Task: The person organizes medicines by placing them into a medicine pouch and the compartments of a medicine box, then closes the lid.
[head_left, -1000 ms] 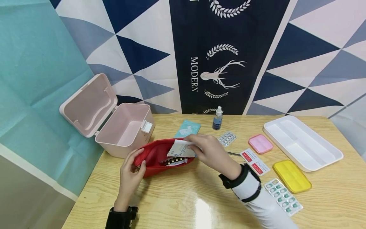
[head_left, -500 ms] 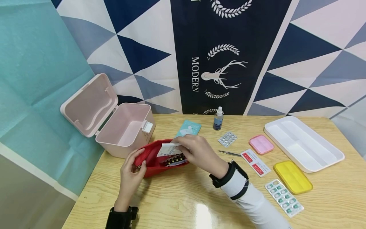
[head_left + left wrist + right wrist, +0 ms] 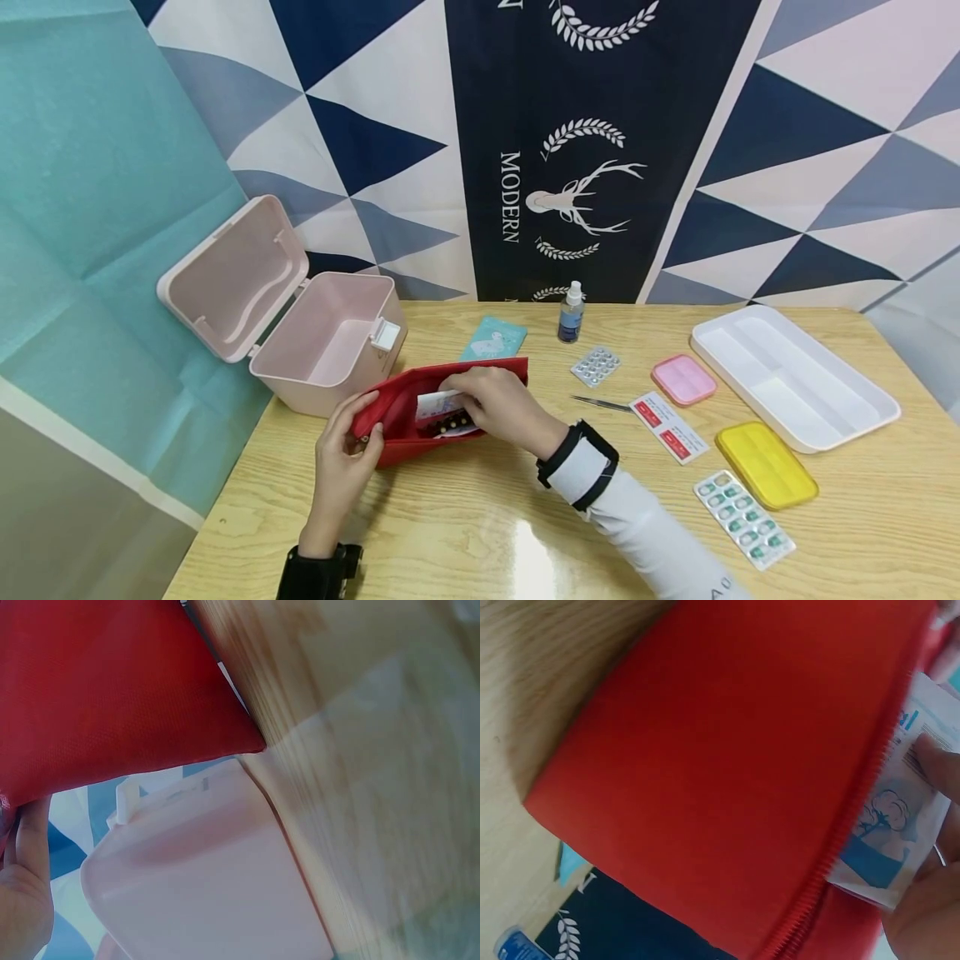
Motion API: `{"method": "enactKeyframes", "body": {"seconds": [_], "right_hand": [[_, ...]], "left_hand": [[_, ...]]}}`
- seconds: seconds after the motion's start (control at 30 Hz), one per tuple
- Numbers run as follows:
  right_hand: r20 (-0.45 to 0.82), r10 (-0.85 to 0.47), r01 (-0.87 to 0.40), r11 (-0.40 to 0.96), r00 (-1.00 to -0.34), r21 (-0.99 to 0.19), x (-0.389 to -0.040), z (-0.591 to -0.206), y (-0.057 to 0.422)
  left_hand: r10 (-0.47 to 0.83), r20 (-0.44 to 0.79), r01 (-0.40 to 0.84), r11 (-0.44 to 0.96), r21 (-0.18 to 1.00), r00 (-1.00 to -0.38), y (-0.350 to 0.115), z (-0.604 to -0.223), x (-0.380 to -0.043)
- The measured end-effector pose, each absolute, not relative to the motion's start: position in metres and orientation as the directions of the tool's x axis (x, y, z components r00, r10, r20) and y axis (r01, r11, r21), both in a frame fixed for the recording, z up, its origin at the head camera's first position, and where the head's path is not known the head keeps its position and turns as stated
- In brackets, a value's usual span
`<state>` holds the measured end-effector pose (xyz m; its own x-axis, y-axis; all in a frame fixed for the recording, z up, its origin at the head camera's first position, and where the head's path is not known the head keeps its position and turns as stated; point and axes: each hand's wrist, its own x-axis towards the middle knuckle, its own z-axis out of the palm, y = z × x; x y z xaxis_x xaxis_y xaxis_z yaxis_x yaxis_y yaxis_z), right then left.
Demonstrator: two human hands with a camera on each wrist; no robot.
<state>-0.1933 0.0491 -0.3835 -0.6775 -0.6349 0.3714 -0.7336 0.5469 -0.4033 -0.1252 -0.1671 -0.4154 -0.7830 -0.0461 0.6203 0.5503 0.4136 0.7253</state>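
Note:
A red zip pouch (image 3: pixel 408 452) is held with its mouth spread above the table. My left hand (image 3: pixel 347 460) grips its left end, thumb on the near side and fingers round the far side. Between the thumb and fingers of my right hand (image 3: pixel 504 408) is a white paper packet (image 3: pixel 435 405), partly down inside the pouch. The right wrist view shows a blue cotton-plant print and a barcode on this packet (image 3: pixel 885 817). Beneath it in the pouch lies a dark strip with yellow dots (image 3: pixel 450 423), partly hidden by the packet and right hand.
Behind the left hand stands an open pink box (image 3: pixel 322 392). A teal packet (image 3: pixel 495 337), spray bottle (image 3: pixel 571 315), blister pack (image 3: pixel 596 367), tweezers (image 3: pixel 602 403), red-and-white card (image 3: pixel 669 427), pink case (image 3: pixel 683 379), yellow case (image 3: pixel 767 463), green capsule pack (image 3: pixel 744 518) and white tray (image 3: pixel 795 379) lie about.
My right hand has moved left and down with the white packet, which now sits lower in the pouch. The pouch's right corner has come into sight; the left hand keeps its grip.

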Motion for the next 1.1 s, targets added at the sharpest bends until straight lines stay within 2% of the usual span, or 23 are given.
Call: {"method": "enactKeyframes", "body": {"seconds": [0.63,0.8,1.1], "right_hand": [[0.126,-0.668,-0.658,0.653,-0.734,-0.375,-0.205,-0.399,0.039],[0.109,-0.669,-0.658,0.667,-0.736,-0.348,-0.206,-0.401,0.037],[0.097,-0.657,-0.637,0.668,-0.747,-0.383,-0.212,-0.405,0.034]], "left_hand": [[-0.048,0.606,0.537,0.41,0.737,-0.794,-0.171,-0.424,-0.129],[-0.046,0.615,0.549,0.405,0.732,-0.787,-0.171,-0.425,-0.129],[-0.048,0.628,0.549,0.437,0.712,-0.777,-0.167,-0.414,-0.126]]}}
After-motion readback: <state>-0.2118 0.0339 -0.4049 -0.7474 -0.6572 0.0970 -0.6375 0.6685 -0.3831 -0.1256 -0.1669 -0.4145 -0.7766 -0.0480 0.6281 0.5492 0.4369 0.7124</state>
